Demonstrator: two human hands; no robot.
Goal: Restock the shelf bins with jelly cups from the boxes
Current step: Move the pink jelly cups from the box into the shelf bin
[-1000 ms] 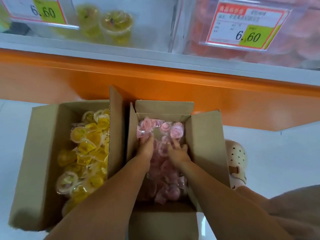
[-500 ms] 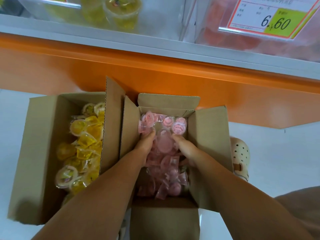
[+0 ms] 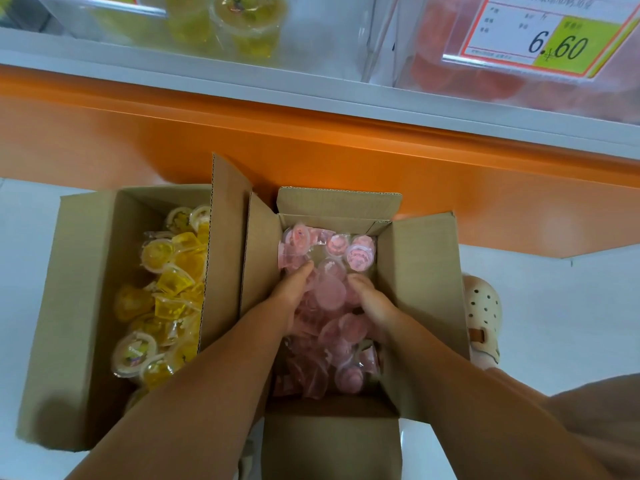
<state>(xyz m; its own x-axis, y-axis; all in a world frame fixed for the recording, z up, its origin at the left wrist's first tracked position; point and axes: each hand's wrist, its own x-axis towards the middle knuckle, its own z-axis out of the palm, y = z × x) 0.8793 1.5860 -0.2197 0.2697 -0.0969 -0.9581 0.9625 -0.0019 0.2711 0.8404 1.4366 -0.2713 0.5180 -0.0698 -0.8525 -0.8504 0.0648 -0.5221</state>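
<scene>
Pink jelly cups (image 3: 329, 294) lying loose in open box (image 3: 420, 289); prob. light, slick, squashy, so scooping from beneath suits best. Left hand (image 3: 291, 299) & right hand (image 3: 375, 306) curling round a heap. Yellow-cup box (image 3: 86, 271) sitting at 9 o'clock, shelf bins (image 3: 322, 39) at 12.

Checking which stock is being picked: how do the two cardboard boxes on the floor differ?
The left box holds yellow jelly cups; the right box holds pink jelly cups. The left hand and right hand are both down among the cups in the right box; nothing reaches into the left box. Both boxes are brown cardboard, flaps open, side by side on the floor.
</scene>
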